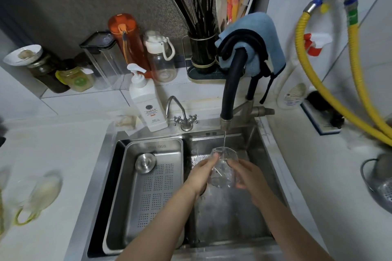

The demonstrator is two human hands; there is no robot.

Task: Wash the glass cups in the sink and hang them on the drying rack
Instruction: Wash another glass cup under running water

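Pictured over the steel sink (263,176): left hand (201,174) and right hand (248,176) wrapped around a clear glass cup (222,167), fingers curled on either side, rim tipped up and away toward a thin stream of water (224,140) from the black-hosed faucet (231,82). Held above the right basin, clear of the floor of it, beside a perforated steel tray (148,186) in the left half. Seen behind: white pump bottle (146,104) of soap on the sink's back ledge, small chrome tap (180,112) just beside it, blue cloth (254,36) draped over the faucet's arch. Blurred at the far left edge of the counter: pale shapes, possibly more glassware, too indistinct to tell. No drying rack plainly identified in view. Judged the chief hazard: wet glass and wet skin, a slippery pairing, with hard steel directly below and a likely chip or break on any slip. Also a risk: rim knocked against the nozzle if lifted higher. Rinsing judged under way, hanging not yet done.
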